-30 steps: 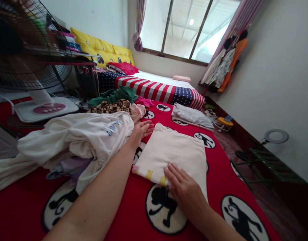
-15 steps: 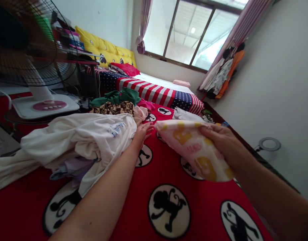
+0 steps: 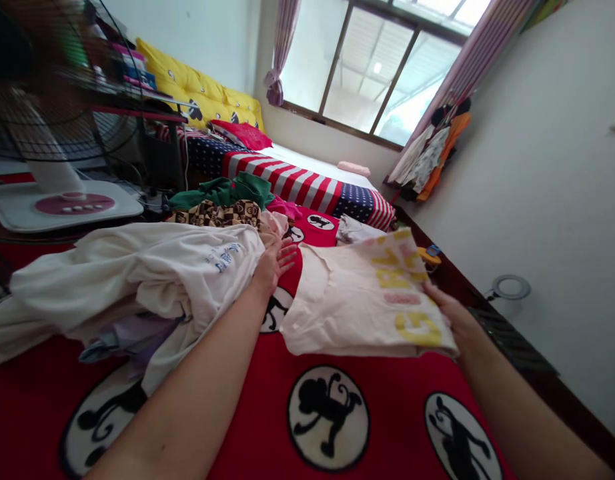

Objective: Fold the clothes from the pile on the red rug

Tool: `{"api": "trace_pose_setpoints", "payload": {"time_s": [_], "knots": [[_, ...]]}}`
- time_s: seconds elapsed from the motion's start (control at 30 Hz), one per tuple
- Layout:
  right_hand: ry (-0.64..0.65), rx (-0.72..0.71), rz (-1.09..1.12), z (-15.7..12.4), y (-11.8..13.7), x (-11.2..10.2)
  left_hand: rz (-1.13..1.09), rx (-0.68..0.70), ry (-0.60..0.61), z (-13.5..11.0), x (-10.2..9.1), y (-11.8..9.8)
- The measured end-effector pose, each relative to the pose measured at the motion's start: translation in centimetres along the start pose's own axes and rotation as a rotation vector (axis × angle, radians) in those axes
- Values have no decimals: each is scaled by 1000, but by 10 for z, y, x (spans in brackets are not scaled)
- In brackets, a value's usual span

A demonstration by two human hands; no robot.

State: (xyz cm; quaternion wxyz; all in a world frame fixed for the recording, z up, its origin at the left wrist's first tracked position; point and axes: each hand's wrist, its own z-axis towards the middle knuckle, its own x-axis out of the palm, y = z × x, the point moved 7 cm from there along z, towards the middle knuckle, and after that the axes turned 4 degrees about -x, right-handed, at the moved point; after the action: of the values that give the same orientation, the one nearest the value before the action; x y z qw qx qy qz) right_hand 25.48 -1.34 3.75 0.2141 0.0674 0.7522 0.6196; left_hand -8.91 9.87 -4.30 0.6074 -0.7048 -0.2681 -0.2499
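A folded white shirt (image 3: 342,300) with yellow and pink lettering spreads flat over the red cover in the middle of the head view. My right hand (image 3: 450,317) grips its right edge; some of those fingers are hidden by the cloth. Just left of the shirt, my left hand (image 3: 275,263) is open, fingers stretched out and holding nothing. It is beside a heaped white garment (image 3: 187,257) with blue print, whose edge my left forearm overlaps. A bluish-purple garment (image 3: 132,337) pokes out from under that heap.
Behind the heap lie a brown checked cloth (image 3: 220,213), a green garment (image 3: 222,192) and a pink one (image 3: 285,208). A fan (image 3: 62,200) stands at the left. Another light garment (image 3: 355,230) is beyond the shirt. A bed with a flag-patterned cover (image 3: 292,177) is farther back.
The shirt, hanging folded over from my right hand before, now lies opened out flatter, with its plain side toward the left. My left hand stays open beside the heap. The view has shifted slightly.
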Motion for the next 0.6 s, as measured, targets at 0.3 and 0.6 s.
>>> {"api": "trace_pose_setpoints", "payload": {"time_s": [0.3, 0.6], "knots": [[-182, -387, -460, 0, -45, -56, 430, 280, 118, -12, 40, -8], [259, -948, -603, -59, -26, 92, 1155, 524, 691, -62, 108, 54]]}}
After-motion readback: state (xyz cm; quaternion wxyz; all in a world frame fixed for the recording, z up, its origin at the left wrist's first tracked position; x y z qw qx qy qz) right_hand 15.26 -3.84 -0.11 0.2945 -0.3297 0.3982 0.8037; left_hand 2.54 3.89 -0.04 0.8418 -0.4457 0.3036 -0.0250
